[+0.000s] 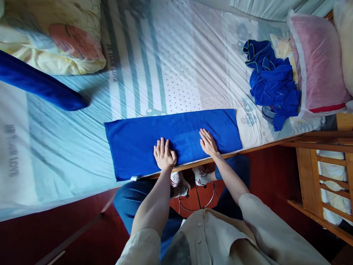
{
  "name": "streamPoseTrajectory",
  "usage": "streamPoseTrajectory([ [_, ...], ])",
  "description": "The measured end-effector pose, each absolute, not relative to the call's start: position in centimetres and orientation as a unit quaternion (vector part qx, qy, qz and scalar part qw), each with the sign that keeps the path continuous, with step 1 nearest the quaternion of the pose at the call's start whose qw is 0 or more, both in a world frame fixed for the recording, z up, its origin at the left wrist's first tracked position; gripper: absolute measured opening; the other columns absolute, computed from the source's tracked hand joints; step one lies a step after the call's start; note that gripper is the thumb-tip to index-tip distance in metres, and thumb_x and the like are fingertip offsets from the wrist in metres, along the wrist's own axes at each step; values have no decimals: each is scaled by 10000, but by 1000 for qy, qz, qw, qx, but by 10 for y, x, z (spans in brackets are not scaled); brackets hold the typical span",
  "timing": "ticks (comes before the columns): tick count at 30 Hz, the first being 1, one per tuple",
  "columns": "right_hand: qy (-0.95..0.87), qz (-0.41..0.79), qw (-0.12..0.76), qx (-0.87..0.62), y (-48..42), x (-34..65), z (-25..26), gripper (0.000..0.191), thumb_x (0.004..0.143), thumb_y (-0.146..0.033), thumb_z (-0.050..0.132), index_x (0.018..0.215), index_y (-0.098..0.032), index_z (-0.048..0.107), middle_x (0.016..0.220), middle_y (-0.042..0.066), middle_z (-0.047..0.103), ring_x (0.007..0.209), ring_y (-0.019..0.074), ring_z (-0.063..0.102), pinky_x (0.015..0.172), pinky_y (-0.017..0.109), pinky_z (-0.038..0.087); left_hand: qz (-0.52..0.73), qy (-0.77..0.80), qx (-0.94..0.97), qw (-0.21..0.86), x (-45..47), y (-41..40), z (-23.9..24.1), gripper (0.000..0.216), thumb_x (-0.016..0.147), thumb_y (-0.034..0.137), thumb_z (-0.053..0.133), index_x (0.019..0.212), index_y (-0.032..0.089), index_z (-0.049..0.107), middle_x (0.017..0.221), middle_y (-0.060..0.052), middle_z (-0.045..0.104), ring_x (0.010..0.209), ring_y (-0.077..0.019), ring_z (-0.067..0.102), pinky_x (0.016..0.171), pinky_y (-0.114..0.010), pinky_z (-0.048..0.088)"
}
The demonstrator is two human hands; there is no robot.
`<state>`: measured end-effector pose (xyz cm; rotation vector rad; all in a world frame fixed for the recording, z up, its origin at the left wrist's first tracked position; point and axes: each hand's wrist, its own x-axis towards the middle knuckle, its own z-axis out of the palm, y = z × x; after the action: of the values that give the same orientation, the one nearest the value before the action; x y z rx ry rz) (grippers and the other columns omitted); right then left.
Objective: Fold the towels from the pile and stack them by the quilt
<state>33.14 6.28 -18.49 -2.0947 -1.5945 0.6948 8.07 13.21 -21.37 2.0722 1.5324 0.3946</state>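
A blue towel (135,147) lies flat as a long rectangle along the near edge of the bed. My left hand (164,154) rests palm down on its middle, fingers spread. Further right, my right hand (209,142) also presses flat on the cloth with fingers stretched out. A small white tag (134,178) shows at the towel's near left corner. Neither hand grips anything.
The patterned bed sheet (187,73) stretches beyond the towel. Crumpled blue cloths (275,84) lie by a pink pillow (320,66) on the right. At left are a blue rolled cloth (41,84) and a yellow pillow (55,36). A wooden railing (311,184) stands lower right.
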Motion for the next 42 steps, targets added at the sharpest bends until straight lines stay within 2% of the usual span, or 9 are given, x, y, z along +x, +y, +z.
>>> streamPoseTrajectory([
  [7,-506,166,169,-829,27,428,-181,595,1090,-330,320,1636,-131,447,1675,110,471,1638,213,304,1382,478,196,142,567,774,243,80,131,-213,674,936,242,440,1606,170,454,1711,-165,390,1652,-327,233,1328,-658,183],
  [12,-468,109,136,-866,15,468,-187,620,1086,-325,277,1650,-102,405,1699,152,425,1639,233,299,1364,496,233,127,569,781,225,78,131,-215,683,932,244,448,1610,162,453,1700,-167,409,1646,-331,250,1325,-650,199],
  [19,-467,63,130,-872,16,472,-199,631,1042,-262,294,1643,-121,424,1674,161,461,1619,256,347,1340,517,288,103,574,784,215,76,134,-219,667,952,255,419,1610,157,464,1720,-142,382,1656,-303,225,1346,-589,184],
  [27,-458,71,177,-868,18,471,-202,640,997,-240,371,1619,-114,456,1664,181,469,1609,298,362,1327,563,298,102,585,781,196,81,137,-214,667,942,237,416,1600,148,482,1705,-131,412,1654,-283,235,1357,-552,182],
  [32,-448,85,189,-870,19,470,-202,652,974,-233,395,1613,-123,463,1660,188,472,1607,312,364,1323,580,294,101,590,774,205,83,139,-206,628,987,244,374,1599,148,476,1728,-135,365,1662,-269,209,1369,-550,148],
  [35,-449,81,193,-869,19,471,-203,641,969,-236,399,1589,-99,489,1648,200,484,1599,310,378,1326,563,295,105,598,768,203,103,131,-200,620,1032,274,352,1633,134,407,1765,-151,266,1677,-281,115,1369,-590,97],
  [38,-452,64,192,-869,19,472,-205,632,965,-236,404,1574,-106,512,1624,203,513,1581,318,408,1312,571,313,138,523,803,252,150,111,-199,647,1051,285,331,1679,131,305,1789,-153,155,1678,-277,5,1371,-596,63],
  [42,-458,31,198,-866,19,475,-210,615,949,-239,415,1532,-106,560,1571,222,564,1524,343,483,1265,598,365,164,321,868,342,225,91,-211,651,1065,282,295,1703,160,241,1776,-140,224,1673,-253,79,1371,-562,185],
])
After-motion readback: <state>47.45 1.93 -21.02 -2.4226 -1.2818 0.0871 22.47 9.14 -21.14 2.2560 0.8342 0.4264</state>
